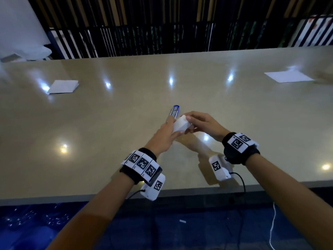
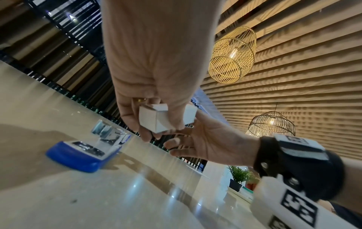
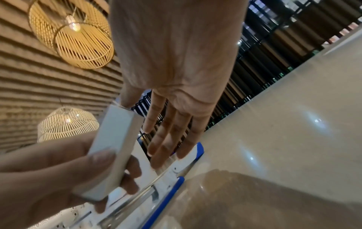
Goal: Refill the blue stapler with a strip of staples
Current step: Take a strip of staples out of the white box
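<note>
The blue stapler (image 1: 175, 110) lies opened flat on the beige table (image 1: 108, 123), its metal staple rail facing up; it also shows in the left wrist view as the stapler (image 2: 82, 155) and in the right wrist view as the stapler (image 3: 176, 175). Just above its near end my left hand (image 1: 171, 131) grips a small white staple box (image 1: 181, 124) around its middle. My right hand (image 1: 189, 121) pinches the box's far end with thumb and forefinger, other fingers loose. The box (image 2: 154, 119) is held off the table. No staple strip is visible.
A folded white paper (image 1: 63, 86) lies at the left of the table and a white sheet (image 1: 288, 76) at the far right. The table's front edge (image 1: 180, 191) runs just behind my wrists. A dark slatted fence stands beyond the far edge.
</note>
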`<action>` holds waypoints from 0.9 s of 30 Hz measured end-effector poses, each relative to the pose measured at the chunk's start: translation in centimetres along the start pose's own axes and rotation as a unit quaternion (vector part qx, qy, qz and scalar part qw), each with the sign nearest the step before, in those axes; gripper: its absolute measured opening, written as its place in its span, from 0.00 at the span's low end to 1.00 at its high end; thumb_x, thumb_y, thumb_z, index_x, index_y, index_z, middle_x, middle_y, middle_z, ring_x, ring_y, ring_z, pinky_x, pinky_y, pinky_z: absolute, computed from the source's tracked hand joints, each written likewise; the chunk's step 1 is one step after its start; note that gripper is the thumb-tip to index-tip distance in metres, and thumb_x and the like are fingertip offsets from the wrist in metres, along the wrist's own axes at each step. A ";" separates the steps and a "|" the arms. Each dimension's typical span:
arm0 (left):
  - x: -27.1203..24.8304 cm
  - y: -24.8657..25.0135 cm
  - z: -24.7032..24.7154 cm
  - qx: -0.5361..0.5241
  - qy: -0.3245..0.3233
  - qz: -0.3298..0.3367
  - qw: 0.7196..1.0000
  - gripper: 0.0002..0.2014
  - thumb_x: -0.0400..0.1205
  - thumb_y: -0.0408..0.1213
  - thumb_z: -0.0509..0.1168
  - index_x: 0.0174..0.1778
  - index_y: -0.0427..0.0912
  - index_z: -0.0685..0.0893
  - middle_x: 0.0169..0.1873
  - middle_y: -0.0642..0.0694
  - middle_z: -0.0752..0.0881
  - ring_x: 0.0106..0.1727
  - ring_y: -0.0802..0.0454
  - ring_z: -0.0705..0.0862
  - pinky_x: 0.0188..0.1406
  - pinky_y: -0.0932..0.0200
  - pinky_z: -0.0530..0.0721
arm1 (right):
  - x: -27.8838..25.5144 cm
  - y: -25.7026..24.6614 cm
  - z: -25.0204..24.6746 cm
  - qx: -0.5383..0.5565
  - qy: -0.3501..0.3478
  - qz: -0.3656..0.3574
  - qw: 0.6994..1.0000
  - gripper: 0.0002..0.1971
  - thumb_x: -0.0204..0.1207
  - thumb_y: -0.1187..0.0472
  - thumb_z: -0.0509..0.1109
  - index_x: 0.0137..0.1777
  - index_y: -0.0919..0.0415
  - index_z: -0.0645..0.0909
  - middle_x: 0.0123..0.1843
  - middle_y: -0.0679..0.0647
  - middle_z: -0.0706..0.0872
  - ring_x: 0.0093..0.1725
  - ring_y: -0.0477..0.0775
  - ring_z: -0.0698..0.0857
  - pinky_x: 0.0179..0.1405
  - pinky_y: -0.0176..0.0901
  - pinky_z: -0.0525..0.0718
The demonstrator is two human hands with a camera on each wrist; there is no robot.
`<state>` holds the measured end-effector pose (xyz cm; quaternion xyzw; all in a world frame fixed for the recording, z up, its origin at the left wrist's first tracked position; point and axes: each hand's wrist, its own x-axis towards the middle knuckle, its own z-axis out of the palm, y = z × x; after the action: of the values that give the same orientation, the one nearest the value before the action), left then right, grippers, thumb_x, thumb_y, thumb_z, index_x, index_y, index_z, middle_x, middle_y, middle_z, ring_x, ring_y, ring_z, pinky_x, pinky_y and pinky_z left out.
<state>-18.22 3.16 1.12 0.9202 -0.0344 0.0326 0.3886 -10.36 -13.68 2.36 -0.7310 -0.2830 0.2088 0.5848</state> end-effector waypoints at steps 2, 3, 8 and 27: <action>0.2 -0.1 0.1 -0.016 0.000 0.008 1.000 0.16 0.84 0.50 0.61 0.56 0.43 0.67 0.57 0.35 0.82 0.52 0.38 0.83 0.48 0.46 0.80 | -0.8 0.3 0.1 0.022 0.022 -0.031 0.999 0.15 0.78 0.66 0.67 0.65 0.67 0.79 0.45 0.55 0.86 0.41 0.56 0.85 0.46 0.37 0.86; 0.3 0.1 0.2 -0.021 0.000 0.011 1.000 0.18 0.83 0.52 0.61 0.60 0.41 0.69 0.58 0.36 0.82 0.55 0.39 0.83 0.54 0.45 0.81 | -1.0 0.5 0.2 0.021 0.034 -0.045 0.998 0.16 0.76 0.68 0.69 0.64 0.68 0.79 0.46 0.58 0.87 0.43 0.57 0.85 0.48 0.40 0.86; 1.2 0.0 0.9 0.005 0.040 0.038 0.998 0.23 0.82 0.56 0.60 0.69 0.47 0.74 0.64 0.45 0.78 0.65 0.44 0.77 0.67 0.43 0.78 | -1.4 0.8 0.7 0.013 0.091 -0.076 0.993 0.16 0.72 0.70 0.74 0.59 0.71 0.81 0.49 0.65 0.87 0.45 0.57 0.85 0.54 0.46 0.85; 2.4 -0.5 0.8 0.030 0.119 0.049 0.991 0.15 0.83 0.38 0.64 0.65 0.41 0.80 0.61 0.42 0.84 0.62 0.44 0.81 0.63 0.49 0.80 | 0.1 0.9 1.2 -0.037 0.133 -0.100 0.985 0.12 0.76 0.65 0.72 0.57 0.63 0.76 0.43 0.63 0.89 0.41 0.59 0.91 0.47 0.45 0.89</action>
<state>-15.77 2.81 0.38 0.9181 -0.0323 0.1616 0.3605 -10.88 -12.90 1.20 -0.7416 -0.2814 0.0396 0.6077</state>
